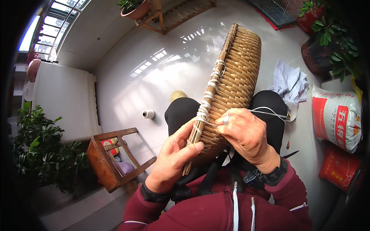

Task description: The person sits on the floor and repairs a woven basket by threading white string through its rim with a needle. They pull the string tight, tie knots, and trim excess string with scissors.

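Note:
A woven straw basket [241, 65] lies tilted on its side across my lap, its rim running from lower left to upper right. White cord [206, 98] is wound in several loops around the lower half of the rim. My left hand [175, 152] grips the rim near its lower end, thumb on top and fingers partly hidden behind. My right hand [244, 133] is closed in a pinch against the woven side, just right of the wrapped rim. Cord passes through its fingers, and a loose length trails right past my knee. The pinched fingertips partly hide the cord.
A white spool [148, 114] stands on the floor at left, near an overturned wooden stool [115, 158]. At right are a crumpled white cloth [289, 82], a thin pointed tool [290, 154], a full white-and-red sack [335, 119] and a red bag [338, 167].

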{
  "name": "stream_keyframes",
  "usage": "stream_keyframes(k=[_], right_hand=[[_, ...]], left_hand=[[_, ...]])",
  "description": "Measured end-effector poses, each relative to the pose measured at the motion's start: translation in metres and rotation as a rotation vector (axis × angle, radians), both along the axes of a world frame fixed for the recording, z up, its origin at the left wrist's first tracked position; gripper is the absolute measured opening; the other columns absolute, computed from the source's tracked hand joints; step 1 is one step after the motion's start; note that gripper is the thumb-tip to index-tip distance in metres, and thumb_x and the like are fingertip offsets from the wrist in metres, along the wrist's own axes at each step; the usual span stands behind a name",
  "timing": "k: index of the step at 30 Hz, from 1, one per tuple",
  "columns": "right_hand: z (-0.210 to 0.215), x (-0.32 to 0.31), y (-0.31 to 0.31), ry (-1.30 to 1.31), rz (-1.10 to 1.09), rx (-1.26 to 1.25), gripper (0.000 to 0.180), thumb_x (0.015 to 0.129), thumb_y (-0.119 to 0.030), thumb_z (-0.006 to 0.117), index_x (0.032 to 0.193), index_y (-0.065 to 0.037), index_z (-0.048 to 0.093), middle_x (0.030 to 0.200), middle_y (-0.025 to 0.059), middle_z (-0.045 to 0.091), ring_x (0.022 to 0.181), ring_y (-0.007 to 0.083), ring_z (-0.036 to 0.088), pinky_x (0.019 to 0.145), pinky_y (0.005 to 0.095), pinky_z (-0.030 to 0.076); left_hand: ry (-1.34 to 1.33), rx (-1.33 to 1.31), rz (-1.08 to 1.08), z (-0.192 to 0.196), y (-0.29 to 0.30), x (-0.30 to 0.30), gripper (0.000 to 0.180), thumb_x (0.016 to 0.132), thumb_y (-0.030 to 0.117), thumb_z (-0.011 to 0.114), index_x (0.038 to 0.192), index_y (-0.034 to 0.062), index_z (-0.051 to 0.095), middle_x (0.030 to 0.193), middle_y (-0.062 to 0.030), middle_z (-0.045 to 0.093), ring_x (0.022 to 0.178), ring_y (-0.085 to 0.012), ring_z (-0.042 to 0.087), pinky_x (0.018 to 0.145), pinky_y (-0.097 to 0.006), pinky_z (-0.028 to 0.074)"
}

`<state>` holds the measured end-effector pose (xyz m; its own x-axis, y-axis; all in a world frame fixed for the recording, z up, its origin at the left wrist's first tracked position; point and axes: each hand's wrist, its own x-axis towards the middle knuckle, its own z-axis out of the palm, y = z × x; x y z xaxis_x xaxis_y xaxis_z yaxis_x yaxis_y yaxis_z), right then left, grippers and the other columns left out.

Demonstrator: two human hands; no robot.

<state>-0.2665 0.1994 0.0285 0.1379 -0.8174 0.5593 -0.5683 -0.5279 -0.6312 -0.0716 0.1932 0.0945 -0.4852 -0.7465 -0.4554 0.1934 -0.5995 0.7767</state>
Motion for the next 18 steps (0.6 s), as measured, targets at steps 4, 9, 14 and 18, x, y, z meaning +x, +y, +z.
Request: stream_keyframes(k=[4,9,14,18], right_hand=[[0.02,-0.002,-0.007,-0.211,0.07,0.259,0.014,0.074,0.002,0.072,0.081,-0.006,0.062,0.08,0.0046,0.066,0.08,0.0218,0.068,0.071,0.03,0.056],[0.033,-0.026,-0.022,-1.135,0.395,1.151,0.013,0.09,-0.004,0.067,0.091,-0.002,0.055,0.083,0.0041,0.063,0.067,0.0071,0.061,0.058,0.0191,0.049],[0.052,-0.045,-0.042,-0.752,0.53,1.43,0.014,0.087,0.002,0.068,0.085,-0.002,0.055,0.082,0.0138,0.068,0.063,0.0109,0.062,0.055,0.0196,0.048],[0.063,-0.025,-0.06,-0.902,0.622,1.103,0.015,0.088,-0.001,0.068,0.082,-0.004,0.054,0.078,0.0116,0.068,0.076,0.0172,0.068,0.072,0.0294,0.054]], left_hand=[[-0.027,-0.019,-0.017,0.0,-0.002,0.001,0.062,0.092,0.001,0.055,0.148,-0.0053,0.028,0.142,-0.013,0.046,0.131,-0.0194,0.045,0.11,-0.033,0.035],[-0.019,0.007,-0.034,-0.002,-0.003,0.003,0.063,0.092,-0.001,0.056,0.148,-0.0047,0.027,0.141,-0.0129,0.046,0.131,-0.0192,0.045,0.11,-0.034,0.036],[0.002,-0.002,-0.061,-0.005,-0.005,0.005,0.064,0.092,-0.001,0.056,0.148,-0.0039,0.026,0.141,-0.0124,0.046,0.131,-0.0189,0.045,0.109,-0.034,0.036],[0.044,-0.003,0.002,-0.005,-0.004,0.003,0.064,0.092,0.001,0.059,0.148,-0.0029,0.027,0.138,-0.0117,0.048,0.128,-0.0176,0.046,0.107,-0.033,0.038]])
